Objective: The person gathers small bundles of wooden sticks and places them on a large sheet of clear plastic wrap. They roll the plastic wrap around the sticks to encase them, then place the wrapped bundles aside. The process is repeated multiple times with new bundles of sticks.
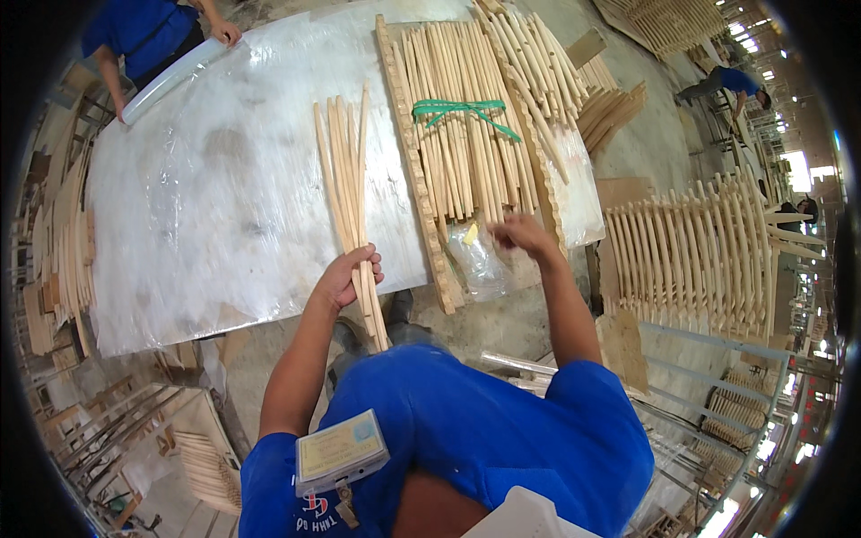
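My left hand (348, 276) is closed around a loose bunch of thin wooden sticks (343, 179), which fans out over the table's front edge. On the right, my right hand (527, 237), a little blurred, has its fingers curled beside the near ends of a large row of wooden sticks (457, 166). Whether a stick is between those fingers I cannot make out. A green strap (459, 108) lies across the row. Two notched wooden rails (417, 170) flank it, and a clear plastic bag (482, 260) with a yellow piece lies at its near end.
Clear plastic film covers the table (215, 206). At the far left, another person (148, 40) holds a roll of film (175, 81). More sticks (543, 67) lie at the back right. Racked wooden parts (695, 255) and a metal frame (717, 359) stand to the right.
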